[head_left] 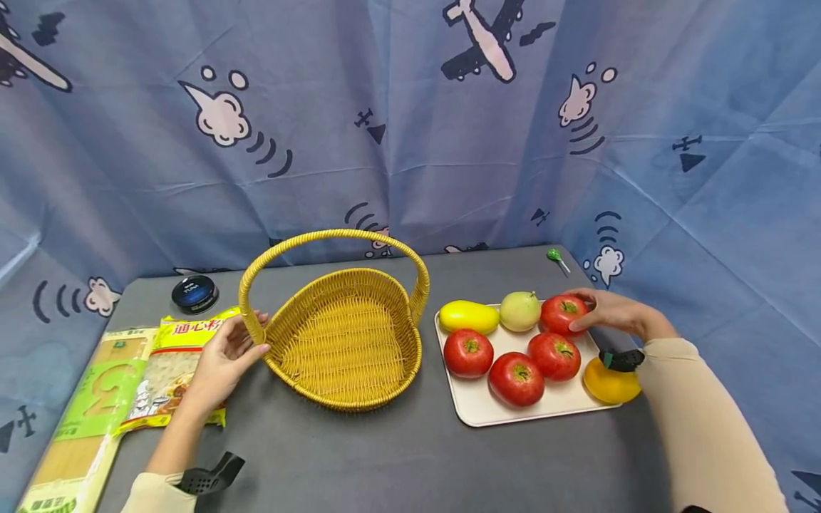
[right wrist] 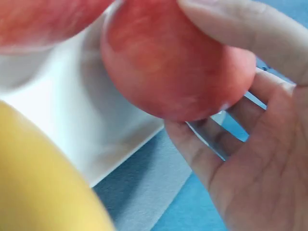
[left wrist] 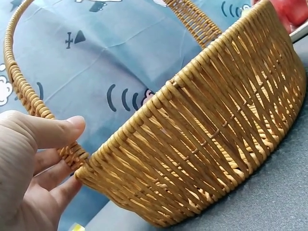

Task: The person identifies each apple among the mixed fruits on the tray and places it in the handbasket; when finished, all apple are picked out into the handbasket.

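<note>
A yellow wicker basket [head_left: 349, 349] with a tall arched handle stands mid-table. My left hand [head_left: 221, 356] grips the foot of that handle at the basket's left side; the left wrist view shows the thumb [left wrist: 62, 132] across the wicker and the other fingers behind. On the right, my right hand [head_left: 612, 313] holds a red apple [head_left: 563, 313] at the back right of a white tray [head_left: 474, 413], thumb on its near side and fingers around the far side. In the right wrist view the apple [right wrist: 178, 62] fills the space between thumb and fingers.
The tray also bears several red apples [head_left: 516, 379], a yellow mango [head_left: 469, 317], a pale green pear [head_left: 519, 311] and a yellow-orange fruit [head_left: 609, 381]. Left of the basket lie a pasta bag [head_left: 169, 370], a long green-and-tan packet [head_left: 96, 399] and a tuna tin [head_left: 194, 293]. A green lollipop [head_left: 556, 256] lies at back right.
</note>
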The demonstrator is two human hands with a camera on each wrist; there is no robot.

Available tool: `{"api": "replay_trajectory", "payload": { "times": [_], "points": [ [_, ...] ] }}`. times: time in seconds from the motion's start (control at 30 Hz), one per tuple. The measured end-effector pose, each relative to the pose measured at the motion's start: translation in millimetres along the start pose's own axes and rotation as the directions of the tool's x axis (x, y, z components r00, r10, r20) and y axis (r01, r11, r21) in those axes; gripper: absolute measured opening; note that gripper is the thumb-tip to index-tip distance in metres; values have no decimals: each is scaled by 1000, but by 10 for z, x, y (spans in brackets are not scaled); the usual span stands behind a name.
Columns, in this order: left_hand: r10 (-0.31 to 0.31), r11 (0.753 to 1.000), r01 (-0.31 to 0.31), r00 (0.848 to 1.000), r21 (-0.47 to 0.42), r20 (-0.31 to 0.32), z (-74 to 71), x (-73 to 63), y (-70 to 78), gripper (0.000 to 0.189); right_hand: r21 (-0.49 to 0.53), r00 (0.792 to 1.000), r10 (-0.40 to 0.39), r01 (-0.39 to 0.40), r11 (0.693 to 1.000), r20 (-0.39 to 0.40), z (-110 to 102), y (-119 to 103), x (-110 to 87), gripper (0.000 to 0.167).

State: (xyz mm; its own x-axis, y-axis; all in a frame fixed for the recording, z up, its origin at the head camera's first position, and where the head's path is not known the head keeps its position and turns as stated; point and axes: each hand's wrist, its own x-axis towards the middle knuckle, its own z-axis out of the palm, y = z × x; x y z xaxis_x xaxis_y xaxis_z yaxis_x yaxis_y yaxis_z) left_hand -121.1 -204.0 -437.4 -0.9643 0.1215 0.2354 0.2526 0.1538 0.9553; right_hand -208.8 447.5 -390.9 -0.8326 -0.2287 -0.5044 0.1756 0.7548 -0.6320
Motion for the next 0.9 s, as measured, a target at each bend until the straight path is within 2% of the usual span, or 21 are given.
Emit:
{"api": "replay_trajectory", "payload": {
  "times": [0.27,0.47,0.63,0.77,0.9],
  "points": [
    [-5,1000,5,1000,-14,-4,-8,-10,0,52,5,988,-77,79,997,-131,-32,-129,-179,77],
    [0,1000,0,1000,-17,-3,-2,-5,-11,51,-33,964,-181,178,984,-194,41,-264,-338,69],
    [2,1000,-2,1000,-24,-3,1,-9,-14,54,-58,918,-332,327,943,-216,187,-448,-471,66],
    [6,1000,-6,1000,-19,-7,-3,-10,-23,53,-2,863,-462,471,882,-206,331,-622,-555,68],
    [14,1000,-14,1000,-10,-7,1,2,-39,50,35,822,-533,549,835,-200,494,-809,-647,70]
  ]
}}
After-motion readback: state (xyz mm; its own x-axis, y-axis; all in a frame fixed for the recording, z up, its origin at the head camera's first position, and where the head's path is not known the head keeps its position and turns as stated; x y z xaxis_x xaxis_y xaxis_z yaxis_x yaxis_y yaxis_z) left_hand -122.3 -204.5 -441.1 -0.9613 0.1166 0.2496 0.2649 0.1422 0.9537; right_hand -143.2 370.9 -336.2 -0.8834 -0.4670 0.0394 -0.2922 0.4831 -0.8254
